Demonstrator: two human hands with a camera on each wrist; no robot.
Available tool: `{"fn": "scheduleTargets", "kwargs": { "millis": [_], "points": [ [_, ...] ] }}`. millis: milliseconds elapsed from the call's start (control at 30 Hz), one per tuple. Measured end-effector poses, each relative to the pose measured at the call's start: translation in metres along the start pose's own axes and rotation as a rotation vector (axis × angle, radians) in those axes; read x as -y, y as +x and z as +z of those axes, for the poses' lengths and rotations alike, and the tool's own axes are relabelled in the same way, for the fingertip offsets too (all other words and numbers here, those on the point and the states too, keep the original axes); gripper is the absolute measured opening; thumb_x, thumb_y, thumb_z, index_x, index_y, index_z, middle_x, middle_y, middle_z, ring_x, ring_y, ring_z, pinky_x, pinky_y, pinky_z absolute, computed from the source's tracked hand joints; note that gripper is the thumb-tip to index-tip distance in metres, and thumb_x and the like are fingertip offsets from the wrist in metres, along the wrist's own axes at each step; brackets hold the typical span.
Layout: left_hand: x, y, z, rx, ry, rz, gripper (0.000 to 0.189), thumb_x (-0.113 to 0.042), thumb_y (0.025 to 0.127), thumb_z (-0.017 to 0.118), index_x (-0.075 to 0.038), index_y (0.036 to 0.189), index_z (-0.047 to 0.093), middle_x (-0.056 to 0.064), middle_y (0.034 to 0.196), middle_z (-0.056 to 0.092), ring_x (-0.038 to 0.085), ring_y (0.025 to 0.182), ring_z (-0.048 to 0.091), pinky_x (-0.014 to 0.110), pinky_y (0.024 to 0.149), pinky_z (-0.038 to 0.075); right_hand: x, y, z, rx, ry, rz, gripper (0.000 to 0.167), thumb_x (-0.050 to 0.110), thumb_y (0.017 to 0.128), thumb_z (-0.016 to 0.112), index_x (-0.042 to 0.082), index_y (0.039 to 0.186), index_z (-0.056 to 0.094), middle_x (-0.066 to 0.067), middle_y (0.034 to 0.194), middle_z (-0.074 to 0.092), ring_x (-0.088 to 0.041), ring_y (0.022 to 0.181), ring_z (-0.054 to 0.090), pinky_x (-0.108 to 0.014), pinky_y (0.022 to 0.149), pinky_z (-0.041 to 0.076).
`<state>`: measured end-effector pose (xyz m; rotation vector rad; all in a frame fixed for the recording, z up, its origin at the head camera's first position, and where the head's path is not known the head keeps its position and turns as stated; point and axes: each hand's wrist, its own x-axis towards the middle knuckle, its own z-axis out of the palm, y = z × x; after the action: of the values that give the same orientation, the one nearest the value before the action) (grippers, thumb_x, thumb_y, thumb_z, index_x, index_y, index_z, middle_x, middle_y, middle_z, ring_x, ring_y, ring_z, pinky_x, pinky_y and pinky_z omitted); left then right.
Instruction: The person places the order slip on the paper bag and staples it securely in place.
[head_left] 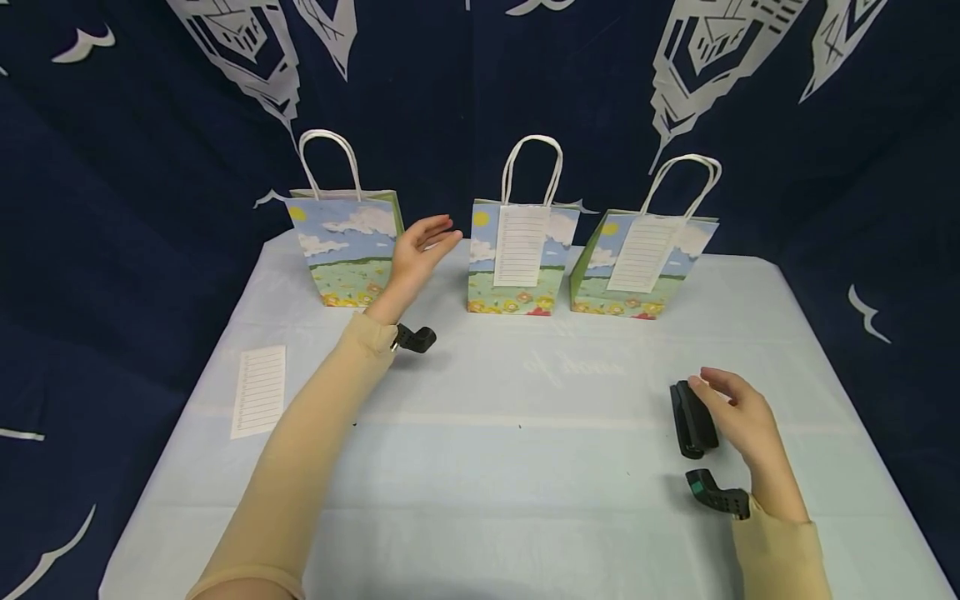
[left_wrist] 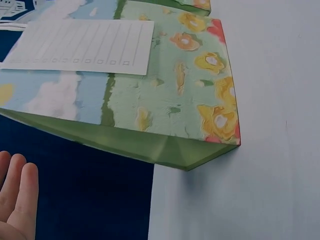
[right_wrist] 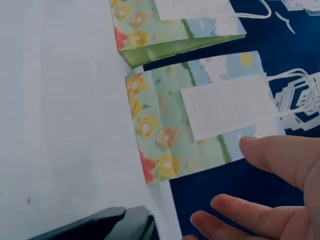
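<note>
Bags (head_left: 347, 250), three — lined cards (head_left: 258, 392), three, one stapler (head_left: 693, 421) — left hand (head_left: 415, 260) and right hand (head_left: 748, 425) well apart, fingers loose.

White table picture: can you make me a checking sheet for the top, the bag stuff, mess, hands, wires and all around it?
Surface: white table, faint marks near its middle.
Job's things: left bag, no card on its visible front; middle bag and right bag, each with a lined card on its front; loose card lying at left; black stapler at right.
Clutter: a few tiny dark specks.
Hands: left hand by the left bag's right edge, right hand by the stapler; contact unclear, neither grips anything.
Cables: nothing seen.
Surroundings: dark blue cloth with white prints behind the bags.
</note>
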<state>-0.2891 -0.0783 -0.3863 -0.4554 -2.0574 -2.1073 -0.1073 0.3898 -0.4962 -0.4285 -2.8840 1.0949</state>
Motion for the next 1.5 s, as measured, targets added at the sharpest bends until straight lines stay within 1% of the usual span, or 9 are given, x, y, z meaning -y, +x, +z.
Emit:
{"fn": "scheduleTargets", "kwargs": {
  "millis": [200, 333, 500, 633, 700, 867, 1100, 1333, 1500],
  "points": [
    [0.001, -0.009, -0.019, -0.029, 0.012, 0.023, 0.041, -0.007, 0.086, 0.069, 0.0, 0.124, 0.057, 0.014, 0.123, 0.059, 0.021, 0.107, 0.059, 0.03, 0.092, 0.046, 0.056, -0.014, -0.012, 0.013, 0.054, -0.022, 0.067, 0.051, 0.094, 0.048, 0.003, 0.14, 0.041, -0.025, 0.139, 0.041, -0.043, 0.125, 0.037, -0.058, 0.1, 0.029],
    [-0.003, -0.016, -0.032, -0.063, 0.042, 0.048, 0.04, -0.007, 0.086, 0.068, 0.002, 0.124, 0.057, 0.017, 0.121, 0.059, 0.018, 0.105, 0.059, 0.03, 0.091, 0.046, 0.034, 0.007, -0.001, -0.013, 0.027, -0.058, 0.072, 0.059, 0.091, 0.046, 0.008, 0.141, 0.042, -0.018, 0.139, 0.045, -0.037, 0.125, 0.04, -0.055, 0.099, 0.034],
    [-0.017, -0.028, -0.047, -0.137, 0.053, 0.143, 0.036, 0.003, 0.086, 0.065, 0.012, 0.12, 0.055, 0.028, 0.118, 0.057, 0.016, 0.099, 0.06, 0.028, 0.087, 0.047, 0.005, 0.035, 0.014, -0.036, 0.028, -0.122, 0.076, 0.065, 0.087, 0.046, 0.011, 0.14, 0.044, -0.014, 0.138, 0.046, -0.037, 0.123, 0.042, -0.059, 0.096, 0.034],
    [-0.032, -0.039, -0.061, -0.239, 0.035, 0.188, 0.033, 0.008, 0.084, 0.063, 0.02, 0.114, 0.054, 0.031, 0.111, 0.059, 0.016, 0.095, 0.06, 0.025, 0.084, 0.048, 0.016, 0.038, 0.018, -0.041, 0.045, -0.14, 0.077, 0.066, 0.086, 0.047, 0.01, 0.139, 0.045, -0.014, 0.137, 0.047, -0.037, 0.123, 0.043, -0.059, 0.096, 0.034],
    [-0.028, -0.042, -0.073, -0.278, 0.03, 0.192, 0.033, 0.006, 0.085, 0.064, 0.018, 0.113, 0.055, 0.027, 0.109, 0.061, 0.015, 0.094, 0.06, 0.025, 0.084, 0.048, 0.028, 0.037, 0.019, -0.042, 0.053, -0.151, 0.079, 0.068, 0.085, 0.046, 0.009, 0.137, 0.046, -0.013, 0.136, 0.048, -0.036, 0.123, 0.044, -0.057, 0.097, 0.035],
    [-0.008, -0.052, -0.104, -0.315, 0.063, 0.165, 0.037, -0.004, 0.086, 0.068, 0.011, 0.118, 0.058, 0.013, 0.109, 0.065, 0.014, 0.097, 0.06, 0.026, 0.087, 0.047, 0.054, 0.038, 0.024, -0.041, 0.067, -0.172, 0.075, 0.067, 0.086, 0.047, 0.012, 0.136, 0.049, -0.01, 0.134, 0.051, -0.031, 0.122, 0.046, -0.053, 0.096, 0.039],
    [-0.008, -0.078, -0.131, -0.374, 0.063, 0.053, 0.038, -0.006, 0.085, 0.07, 0.007, 0.118, 0.059, 0.006, 0.108, 0.066, 0.013, 0.097, 0.06, 0.023, 0.086, 0.046, 0.141, 0.003, 0.006, 0.046, 0.176, -0.219, 0.058, 0.037, 0.096, 0.052, -0.005, 0.135, 0.044, -0.027, 0.135, 0.044, -0.044, 0.123, 0.041, -0.057, 0.099, 0.032],
    [-0.005, -0.105, -0.153, -0.468, 0.043, -0.073, 0.035, -0.004, 0.083, 0.072, 0.002, 0.116, 0.062, 0.005, 0.104, 0.067, 0.013, 0.093, 0.061, 0.018, 0.079, 0.049, 0.171, 0.004, 0.015, 0.035, 0.278, -0.276, 0.052, 0.033, 0.096, 0.054, -0.003, 0.133, 0.049, -0.021, 0.134, 0.049, -0.037, 0.123, 0.044, -0.052, 0.1, 0.036],
    [-0.006, -0.122, -0.171, -0.525, 0.055, -0.117, 0.034, -0.005, 0.081, 0.073, -0.001, 0.114, 0.064, 0.004, 0.103, 0.068, 0.012, 0.09, 0.062, 0.016, 0.073, 0.048, 0.19, 0.011, 0.026, 0.031, 0.324, -0.343, 0.048, 0.033, 0.096, 0.055, -0.002, 0.129, 0.053, -0.019, 0.129, 0.053, -0.034, 0.121, 0.047, -0.05, 0.099, 0.037]
  ]
}}
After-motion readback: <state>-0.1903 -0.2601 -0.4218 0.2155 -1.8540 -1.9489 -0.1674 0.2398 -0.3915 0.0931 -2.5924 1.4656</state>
